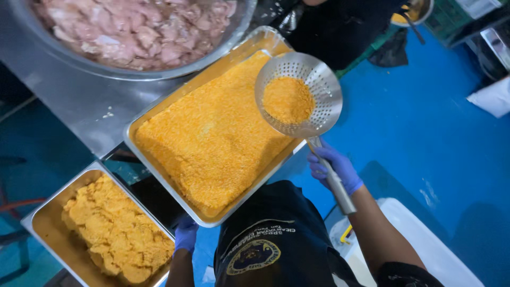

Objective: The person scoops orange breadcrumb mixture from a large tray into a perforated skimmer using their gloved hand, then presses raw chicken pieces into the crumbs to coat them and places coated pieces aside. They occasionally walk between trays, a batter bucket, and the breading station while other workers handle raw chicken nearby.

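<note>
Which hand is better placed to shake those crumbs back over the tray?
Right. The right hand grips the skimmer above the crumb tray; the left hand only holds the tray's edge.

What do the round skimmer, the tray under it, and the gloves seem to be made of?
The skimmer looks like polished metal, probably stainless steel: a shiny grey bowl with punched holes and a tubular handle. The tray seems to be metal too, with a thin bright reflective rim. The gloves on the right hand and the left hand look like thin nitrile or latex: blue-violet, matte and tight-fitting.
</note>
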